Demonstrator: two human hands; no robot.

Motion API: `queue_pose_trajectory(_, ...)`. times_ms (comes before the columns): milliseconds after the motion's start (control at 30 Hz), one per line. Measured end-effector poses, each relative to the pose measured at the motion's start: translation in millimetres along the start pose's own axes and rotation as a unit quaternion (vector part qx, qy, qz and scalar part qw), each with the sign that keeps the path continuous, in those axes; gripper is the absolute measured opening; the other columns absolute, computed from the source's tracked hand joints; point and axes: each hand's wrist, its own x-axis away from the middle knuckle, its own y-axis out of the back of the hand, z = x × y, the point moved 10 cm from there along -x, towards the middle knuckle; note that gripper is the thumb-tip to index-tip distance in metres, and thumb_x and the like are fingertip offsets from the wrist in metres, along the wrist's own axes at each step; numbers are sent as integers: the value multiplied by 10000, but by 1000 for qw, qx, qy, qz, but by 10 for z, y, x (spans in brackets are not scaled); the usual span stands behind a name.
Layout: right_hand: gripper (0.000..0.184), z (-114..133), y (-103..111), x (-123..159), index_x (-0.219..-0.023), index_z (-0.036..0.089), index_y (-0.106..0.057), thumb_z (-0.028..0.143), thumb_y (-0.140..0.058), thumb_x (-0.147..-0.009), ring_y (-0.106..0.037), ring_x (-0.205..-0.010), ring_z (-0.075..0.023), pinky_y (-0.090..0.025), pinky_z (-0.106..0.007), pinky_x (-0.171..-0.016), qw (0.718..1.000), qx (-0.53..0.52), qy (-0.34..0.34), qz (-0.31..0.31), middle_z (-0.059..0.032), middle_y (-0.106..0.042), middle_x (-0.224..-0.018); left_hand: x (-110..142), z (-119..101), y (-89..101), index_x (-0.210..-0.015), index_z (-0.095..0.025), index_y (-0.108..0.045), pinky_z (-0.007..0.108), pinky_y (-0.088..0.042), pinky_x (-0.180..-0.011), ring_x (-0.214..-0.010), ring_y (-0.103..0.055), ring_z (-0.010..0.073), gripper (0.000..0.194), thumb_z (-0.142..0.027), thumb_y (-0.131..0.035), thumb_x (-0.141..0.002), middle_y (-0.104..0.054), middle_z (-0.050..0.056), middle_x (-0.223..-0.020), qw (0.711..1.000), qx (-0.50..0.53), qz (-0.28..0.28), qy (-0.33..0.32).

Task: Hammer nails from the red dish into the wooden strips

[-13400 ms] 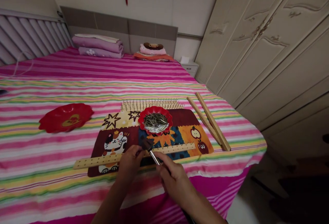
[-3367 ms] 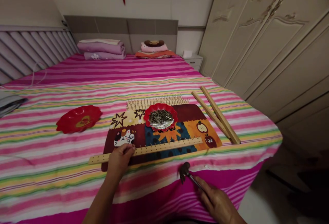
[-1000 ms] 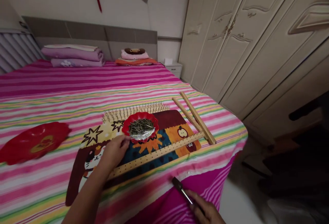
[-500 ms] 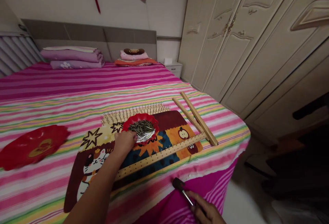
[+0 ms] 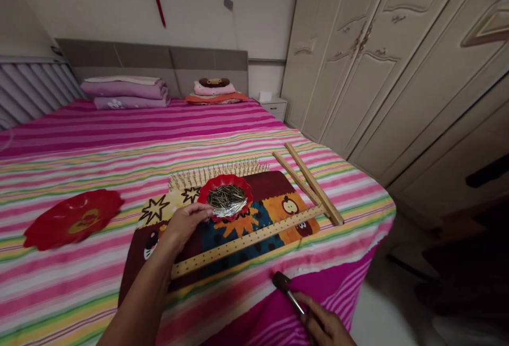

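My left hand (image 5: 190,220) is at the near left rim of a red scalloped bowl (image 5: 203,189), thumb and fingertips pinched together. Whatever they pinch is too small to make out. Inside the bowl lies a heap of thin metal nails (image 5: 226,197), shiny along the near side. In front of it, a wooden strip (image 5: 246,238) with rows of small dark holes or nail heads runs across a patterned mat (image 5: 262,183). Lower right, my right hand (image 5: 324,325) is closed round the handle of a hammer (image 5: 292,297), its dark head pointing away from me.
Behind the bowl stand wooden strips (image 5: 194,177) bristling with upright nails. Two plain wooden bars (image 5: 314,183) lie at the right, touching the holed strip's end. A red plate (image 5: 75,219) lies left on the striped bed (image 5: 71,277). Wardrobes (image 5: 350,54) line the right.
My left hand has drawn slightly back to the left from the nails, its fingers showing more. The view has shifted a little. My right hand still grips the hammer.
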Motion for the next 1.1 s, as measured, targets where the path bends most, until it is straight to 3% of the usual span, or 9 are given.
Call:
queue_pose_trajectory(100,417,-21,2,2,-1156,232,-633,468,-486,-845,-651,-781,-204,-521,-294,-755,1000,2,-3,-11,-35,-711,-849,161,45,-10,-746,-148,-689,287,-473,-677,-615,-582,134,447,-463,-761,-437,-684,24,-669,997,77,-1,26)
queue_pose_trajectory(233,432,-75,-51,15,-1189,213,-599,449,-453,-859,-564,-570,-154,-499,-258,-580,1000,-4,-25,9,7,-620,-677,352,136,-111,-742,-160,-680,293,-478,-703,-654,-604,144,407,-438,-759,-455,-686,22,-681,996,84,2,38)
queue_pose_trajectory(433,431,-54,-61,29,-1190,188,-584,425,-459,-853,-313,-412,-93,-300,-194,-369,999,-17,-37,8,74,-367,-510,543,416,-325,-729,-165,-658,221,-432,-543,-552,-542,100,323,-410,-716,-527,-635,-16,-613,997,39,-5,67)
queue_pose_trajectory(567,407,-5,-92,23,-1183,197,-581,409,-442,-864,-279,-405,-88,-211,-189,-351,999,-29,-34,18,84,-313,-497,541,500,-464,-748,-160,-646,196,-375,-447,-454,-451,67,320,-409,-691,-552,-570,-46,-547,996,65,-24,59)
queue_pose_trajectory(700,405,11,-97,27,-1179,192,-577,403,-437,-864,-282,-404,-87,-216,-189,-352,998,-41,-37,18,83,-320,-507,494,552,-585,-755,-156,-635,184,-308,-393,-407,-399,54,305,-401,-665,-578,-546,-56,-509,996,61,-30,53)
queue_pose_trajectory(1100,434,-68,-114,19,-1180,169,-564,420,-436,-849,-294,-389,-87,-208,-184,-343,997,-38,-62,26,91,-318,-486,492,589,-588,-780,-169,-644,181,-329,-402,-447,-448,72,336,-437,-660,-579,-566,-45,-532,996,58,-58,40)
